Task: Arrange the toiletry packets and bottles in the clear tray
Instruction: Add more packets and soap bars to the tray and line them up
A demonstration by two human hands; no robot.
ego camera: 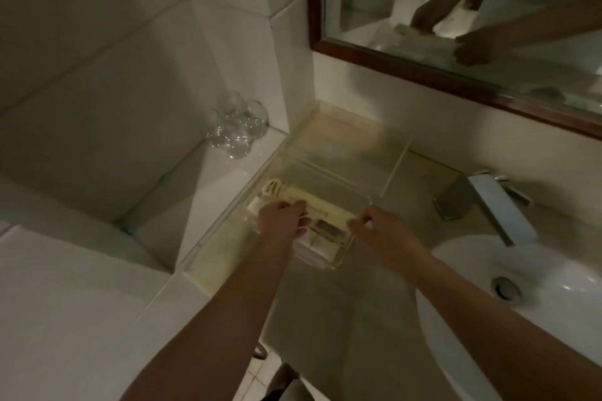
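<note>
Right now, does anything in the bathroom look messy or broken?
Nothing looks broken or spilled. The packets are bunched at the near end of the clear tray, leaving the rest bare, with the left hand and right hand on them. The picture is blurry, so small flaws could hide.

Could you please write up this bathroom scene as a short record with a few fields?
setting: bathroom counter below a wood-framed mirror
tray: clear tray on the counter, left of the sink
contents: pale toiletry packets at the near end; far end looks bare
left hand: on the packets
right hand: at the tray's near right edge
nearby: faucet; clear glasses on the ledge
</note>
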